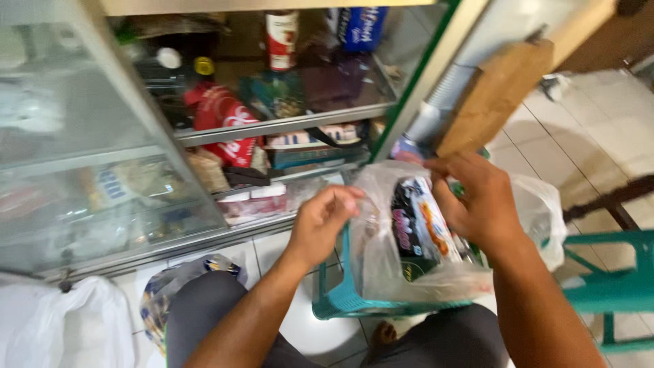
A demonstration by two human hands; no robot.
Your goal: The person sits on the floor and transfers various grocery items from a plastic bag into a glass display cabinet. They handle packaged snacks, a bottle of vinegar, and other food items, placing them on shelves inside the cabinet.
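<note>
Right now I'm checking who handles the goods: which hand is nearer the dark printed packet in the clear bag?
Right. The right hand touches the dark printed packet; the left hand grips the clear bag beside it.

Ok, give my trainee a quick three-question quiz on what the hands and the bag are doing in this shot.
1. True or false: the left hand grips the edge of the clear plastic bag.
2. What does the right hand rest on? A) the wooden board B) the dark snack packet inside the bag C) the white sack on the floor
3. What colour is the basket under the bag?

Key:
1. True; it pinches the bag's left rim.
2. B; the right hand is on the snack packet at the bag's mouth, with the wooden board behind it.
3. Teal green.
</note>
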